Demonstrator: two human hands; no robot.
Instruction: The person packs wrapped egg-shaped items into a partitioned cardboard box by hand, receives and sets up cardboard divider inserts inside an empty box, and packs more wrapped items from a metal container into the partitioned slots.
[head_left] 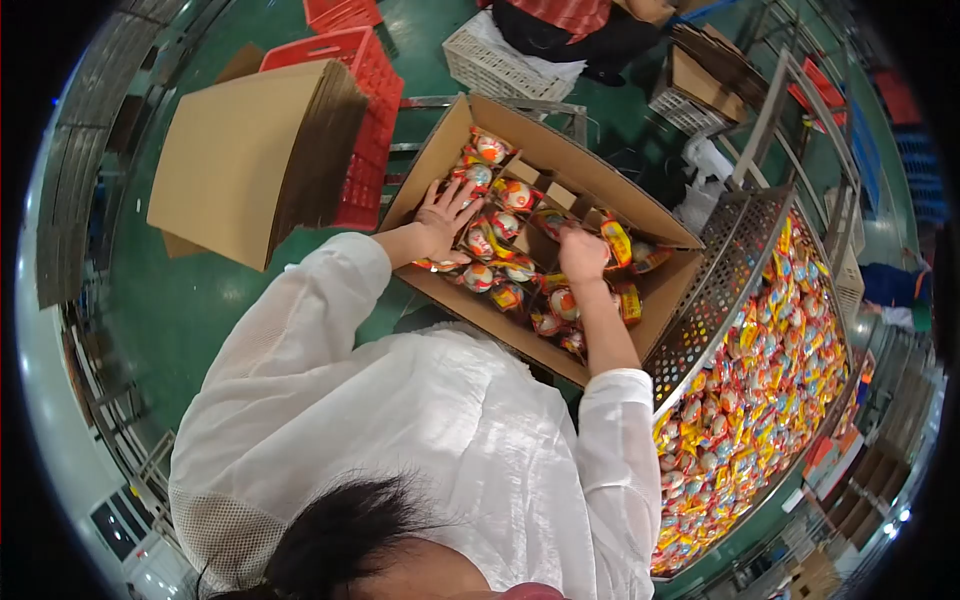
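A cardboard box (640, 215) stands open in front of me, split by cardboard dividers into compartments. Many of these hold round balls in red, yellow and clear printed wrappers, like the wrapped ball (516, 195) near the middle. My left hand (447, 218) lies over the box's left part, fingers spread, touching the wrapped pieces below. Toward the right side, my right hand (583, 257) reaches in with curled fingers around a wrapped packet (549, 222), which they partly hide. Some compartments at the far side show bare cardboard.
A perforated metal bin (715, 265) heaped with wrapped balls (755, 390) stands at the right. On the left, flat cardboard sheets (235, 150) lean on a red crate (368, 160). Beyond the box are a white crate (500, 70) and a seated person (570, 25).
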